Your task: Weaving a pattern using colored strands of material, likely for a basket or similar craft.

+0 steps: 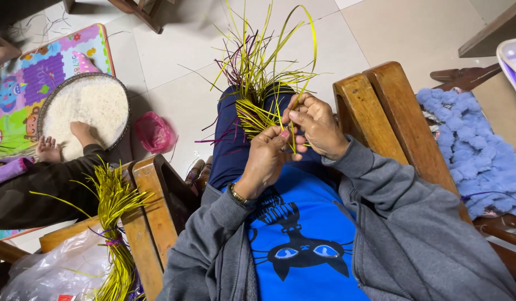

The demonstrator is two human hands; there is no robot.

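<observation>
Hands weave strips; armrest & rice tray nearby

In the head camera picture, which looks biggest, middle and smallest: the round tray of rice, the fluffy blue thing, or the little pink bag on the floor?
1. Tray of rice and fluffy blue thing: they look about alike. The blue one is cut off by the picture's edge and sits nearer the camera, so I won't rank them.
2. Pink bag: clearly smallest.

Yellow-green and purple strips, fluffy blue yarn, white rice, pink bag.
</observation>
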